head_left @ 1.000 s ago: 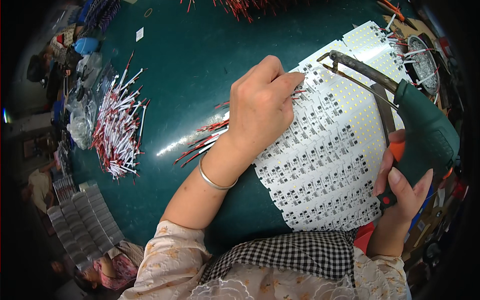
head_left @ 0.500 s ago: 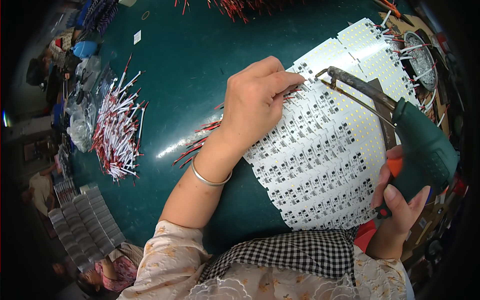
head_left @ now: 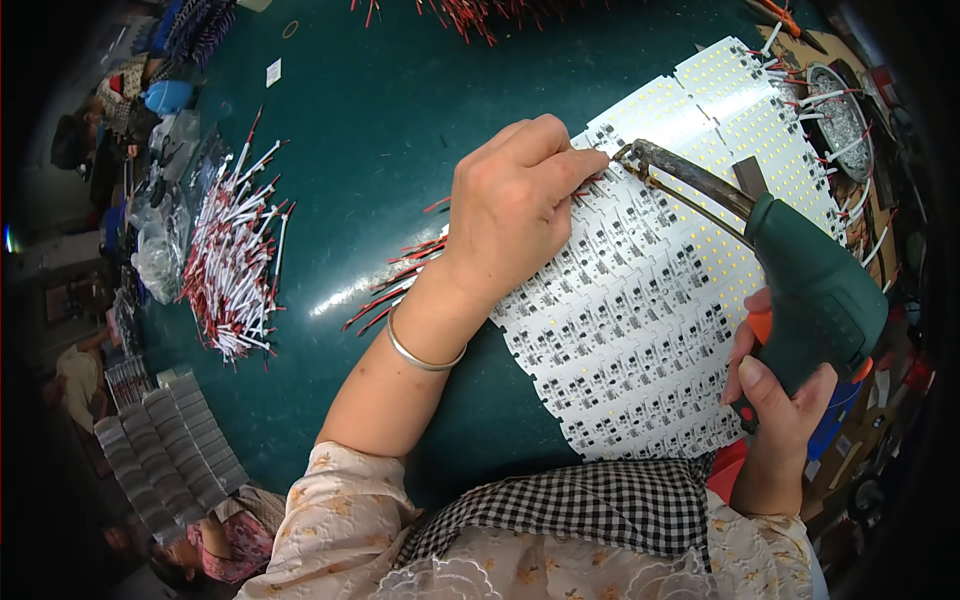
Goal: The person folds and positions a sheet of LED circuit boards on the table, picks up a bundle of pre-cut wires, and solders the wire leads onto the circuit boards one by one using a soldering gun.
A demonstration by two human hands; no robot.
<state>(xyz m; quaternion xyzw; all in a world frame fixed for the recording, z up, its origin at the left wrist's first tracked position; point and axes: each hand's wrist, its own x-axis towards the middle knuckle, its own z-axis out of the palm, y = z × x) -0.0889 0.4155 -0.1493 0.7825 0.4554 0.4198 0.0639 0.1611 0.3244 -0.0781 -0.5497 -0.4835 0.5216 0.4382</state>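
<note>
A green soldering gun (head_left: 815,285) is gripped in my right hand (head_left: 785,395), its metal tip at the fingertips of my left hand. My left hand (head_left: 515,205) is closed in a pinch on a thin wire, mostly hidden by the fingers, at the upper left edge of a white LED circuit board panel (head_left: 640,330). The panel carries rows of black components and yellow LEDs. Several red and white wires (head_left: 400,280) stick out past the panel's left edge, beneath my left wrist.
A heap of red and white wires (head_left: 235,265) lies on the green table (head_left: 360,130) to the left. More wires (head_left: 490,15) are at the far edge. An oval metal dish (head_left: 842,125) stands at the right. Stacked grey trays (head_left: 175,450) and another person are at lower left.
My right hand has moved the soldering gun left, bringing its tip to the left fingertips. The left hand has hardly moved.
</note>
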